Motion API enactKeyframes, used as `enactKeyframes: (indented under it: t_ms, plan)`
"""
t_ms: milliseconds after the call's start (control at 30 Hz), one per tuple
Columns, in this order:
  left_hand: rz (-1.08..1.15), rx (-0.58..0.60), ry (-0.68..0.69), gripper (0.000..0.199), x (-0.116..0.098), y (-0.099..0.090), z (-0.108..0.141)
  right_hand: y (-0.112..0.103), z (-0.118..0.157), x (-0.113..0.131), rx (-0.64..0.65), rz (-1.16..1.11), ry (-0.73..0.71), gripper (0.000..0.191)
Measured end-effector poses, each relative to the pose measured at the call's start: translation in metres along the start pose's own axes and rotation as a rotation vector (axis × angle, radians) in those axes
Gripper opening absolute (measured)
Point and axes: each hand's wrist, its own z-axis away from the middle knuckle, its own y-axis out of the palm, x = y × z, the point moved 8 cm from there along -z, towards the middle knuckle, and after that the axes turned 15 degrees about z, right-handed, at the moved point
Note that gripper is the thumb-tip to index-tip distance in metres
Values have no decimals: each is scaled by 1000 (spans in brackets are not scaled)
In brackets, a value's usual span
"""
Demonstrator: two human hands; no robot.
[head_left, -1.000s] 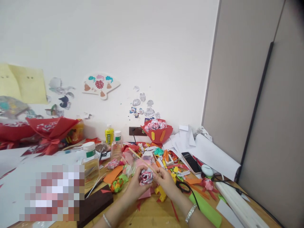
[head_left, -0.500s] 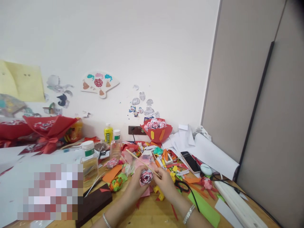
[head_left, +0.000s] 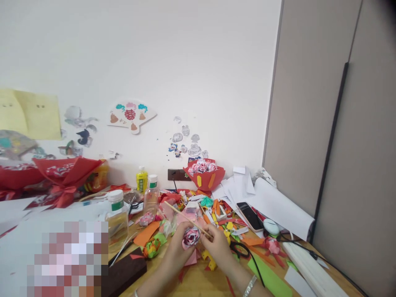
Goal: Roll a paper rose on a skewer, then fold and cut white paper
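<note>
A pink and white paper rose (head_left: 191, 237) is held in my left hand (head_left: 177, 248), its open face turned toward me. My right hand (head_left: 217, 244) pinches a thin wooden stick (head_left: 182, 213) near its lower right end. The stick slants up to the left, passing just above the rose. Both hands are close together over the front middle of the wooden table, with pink paper (head_left: 192, 258) beneath them.
Scissors (head_left: 240, 249), a phone (head_left: 250, 215) and a white power strip (head_left: 305, 264) lie to the right. Clear bottles (head_left: 116, 218) and a dark block (head_left: 126, 270) stand left. A red bouquet (head_left: 206, 175) is at the back among paper scraps.
The whole view has shifted, so the scene sits slightly lower. Both hands keep their hold on the rose and the stick, with little visible movement between them.
</note>
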Motion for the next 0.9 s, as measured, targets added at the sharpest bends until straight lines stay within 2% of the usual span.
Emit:
enactKeyframes:
  t_ms: [167, 300, 467, 733, 900]
  plan:
    - [-46, 29, 40, 20, -7, 1, 0, -1, 1, 1, -26, 70, 1, 16]
    - [-47, 73, -10, 20, -8, 4, 0, -4, 2, 5, -28, 150, -34, 18]
    - [-30, 55, -2, 24, -7, 3, 1, -8, 4, 7, -47, 236, -26, 17]
    - [-50, 15, -32, 31, 0, -2, 1, -3, 3, 3, -9, 142, -46, 15]
    - [-72, 102, -32, 35, 1, 5, 0, -12, 3, 5, -51, 107, -77, 15]
